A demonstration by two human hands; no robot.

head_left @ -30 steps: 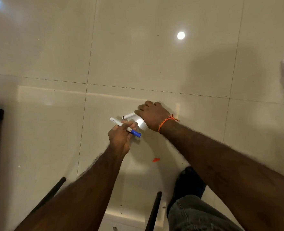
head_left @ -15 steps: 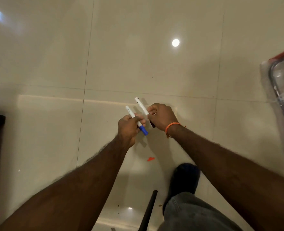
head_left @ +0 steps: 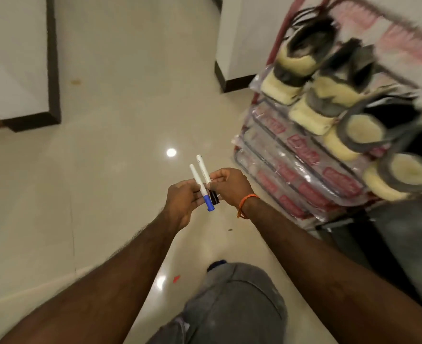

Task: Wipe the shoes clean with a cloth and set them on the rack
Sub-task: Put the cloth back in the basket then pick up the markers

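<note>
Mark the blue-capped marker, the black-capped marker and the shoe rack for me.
blue-capped marker (head_left: 199, 184): head view, on its white barrel above the cap.
black-capped marker (head_left: 203, 168): head view, on its white barrel above the fingers.
shoe rack (head_left: 301, 155): head view, on a plastic-wrapped lower shelf.

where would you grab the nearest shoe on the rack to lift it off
Judging from its pose, take the nearest shoe at its heel collar, coming from above on the rack's open front. The pale-lined opening faces up and toward the camera, offering a rim to pinch. The view is blurred, and both hands hold markers, so one must be freed first.
</note>
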